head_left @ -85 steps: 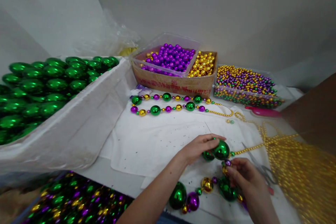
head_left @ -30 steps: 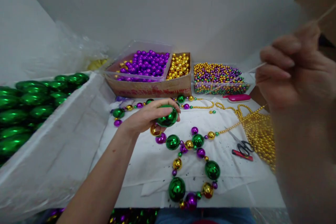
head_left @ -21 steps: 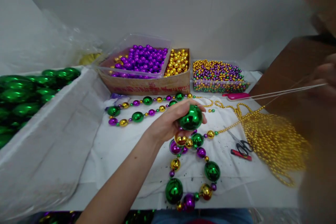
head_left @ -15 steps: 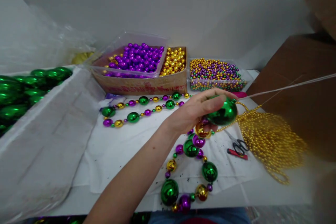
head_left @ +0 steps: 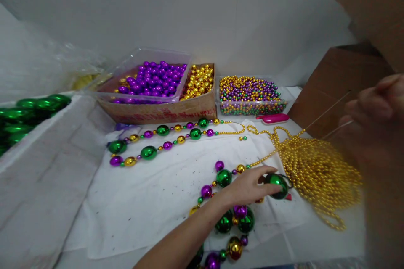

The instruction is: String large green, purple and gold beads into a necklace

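My left hand (head_left: 249,185) reaches in from the lower middle, thumb and fingers closed round a big shiny green ball bead (head_left: 278,188) of a beaded garland (head_left: 234,247). Purple, gold and green beads of the garland lie below and left of the hand, partly hidden by the forearm. At the right edge my right hand (head_left: 377,101) is raised, blurred, with its fingers curled on a thin white string (head_left: 339,129). Black scissor handles (head_left: 288,180) show in part behind the green bead, with a small red object (head_left: 288,197) beside them.
A finished-looking bead strand (head_left: 148,152) lies across the white cloth (head_left: 126,210). Behind stand a cardboard box (head_left: 158,112) of purple and gold beads and a clear tub (head_left: 252,107) of small beads. Gold bead strings (head_left: 318,172) pile up right; a foam box (head_left: 47,168) stands left.
My left hand has lowered with the green bead toward the cloth. My right hand has come into view at the right edge. The pink object behind is now uncovered; the scissors are more hidden.
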`<state>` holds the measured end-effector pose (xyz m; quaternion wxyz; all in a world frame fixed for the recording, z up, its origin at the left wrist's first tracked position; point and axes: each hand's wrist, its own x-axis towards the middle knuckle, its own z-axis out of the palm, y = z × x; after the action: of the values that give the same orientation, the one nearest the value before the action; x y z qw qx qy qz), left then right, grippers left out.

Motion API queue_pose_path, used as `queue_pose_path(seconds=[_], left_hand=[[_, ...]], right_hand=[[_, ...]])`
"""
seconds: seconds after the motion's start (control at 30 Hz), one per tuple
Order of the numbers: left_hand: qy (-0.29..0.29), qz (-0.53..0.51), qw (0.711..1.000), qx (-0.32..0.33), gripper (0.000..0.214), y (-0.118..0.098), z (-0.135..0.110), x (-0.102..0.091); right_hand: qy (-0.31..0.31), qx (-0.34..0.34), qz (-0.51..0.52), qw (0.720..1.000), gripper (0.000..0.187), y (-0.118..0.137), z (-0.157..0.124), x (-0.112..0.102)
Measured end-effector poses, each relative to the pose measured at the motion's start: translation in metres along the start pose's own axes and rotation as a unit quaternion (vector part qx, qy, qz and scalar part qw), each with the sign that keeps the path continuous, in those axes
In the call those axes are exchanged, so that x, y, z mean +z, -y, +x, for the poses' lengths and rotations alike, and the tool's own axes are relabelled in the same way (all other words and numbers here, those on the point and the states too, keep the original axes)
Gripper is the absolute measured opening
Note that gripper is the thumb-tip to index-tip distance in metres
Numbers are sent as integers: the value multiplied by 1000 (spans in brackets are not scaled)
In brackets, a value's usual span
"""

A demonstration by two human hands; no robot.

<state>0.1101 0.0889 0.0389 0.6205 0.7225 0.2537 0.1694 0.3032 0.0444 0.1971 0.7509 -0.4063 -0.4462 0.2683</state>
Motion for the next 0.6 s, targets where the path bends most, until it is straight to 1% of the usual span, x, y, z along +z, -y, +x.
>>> queue_pose_path(seconds=[0.03, 0.07, 0.1, 0.13, 0.17, 0.2, 0.27, 0.3, 0.37, 0.47, 0.53, 0.6], left_hand=[[-15, 27, 1000, 4, 44, 8, 6, -7], [-41, 45, 998, 4, 35, 17, 12, -17], [-79, 60, 995, -2, 27, 25, 20, -29], [-131, 80, 988, -21, 20, 33, 29, -42], [-172, 93, 980, -35, 17, 42, 38, -56], [-200, 103, 973, -45, 16, 50, 49, -69], [-240, 125, 961, -65, 15, 67, 70, -90], [-252, 137, 955, -72, 15, 74, 80, -98], [-266, 162, 947, -82, 14, 85, 100, -105], [-267, 200, 939, -88, 11, 93, 121, -104], [-267, 224, 933, -90, 10, 93, 126, -102], [-266, 248, 927, -93, 12, 92, 124, -101]], right_hand=[[0, 33, 31, 999, 5, -6, -6, 4], [-1, 70, 58, 996, 6, -13, -13, 7], [-2, 108, 79, 991, 6, -22, -20, 7], [-3, 143, 92, 985, 6, -31, -28, 7], [-7, 177, 107, 978, 5, -40, -35, 4], [-14, 211, 122, 970, 6, -50, -42, 1], [-29, 267, 148, 952, 9, -69, -56, -8], [-38, 287, 159, 944, 10, -78, -62, -13], [-56, 319, 169, 931, 12, -91, -71, -20], [-82, 342, 176, 919, 11, -100, -79, -25], [-94, 349, 180, 915, 11, -102, -81, -27], [-102, 352, 183, 912, 10, -102, -81, -29]])
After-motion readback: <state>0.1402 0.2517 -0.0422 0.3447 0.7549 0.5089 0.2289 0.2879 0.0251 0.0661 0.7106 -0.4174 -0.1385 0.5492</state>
